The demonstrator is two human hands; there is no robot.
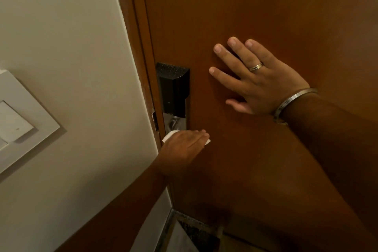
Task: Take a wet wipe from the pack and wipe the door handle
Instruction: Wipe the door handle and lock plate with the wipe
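Low in the middle of the head view, the left hand (pixel 184 143) lies palm-down over a white wipe (pixel 168 135), fingers together and pointing toward the right of the frame. Only two bits of the wipe show: a corner at the hand's upper left edge and a small tip past the fingertips on the right. The rest is hidden under the palm, so the hand covers and presses the wipe; whether the fingers curl around anything beneath cannot be told. The handle itself is hidden under this hand, just below the lock plate (pixel 173 90), a dark box with a shiny metal lower part at the door's left edge. The top of the hand nearly touches the bottom of that plate.

Right of center, the right hand (pixel 255 80) rests flat and open on the brown door (pixel 266 6), fingers spread and pointing to the upper left, grasping nothing. It wears a ring (pixel 255 66) on one finger and a metal bangle (pixel 292 102) at the wrist. It sits above and to the right of the left hand, well apart from the wipe.

At the left of the frame, a cream wall (pixel 61 26) carries a white switch plate (pixel 18 120).
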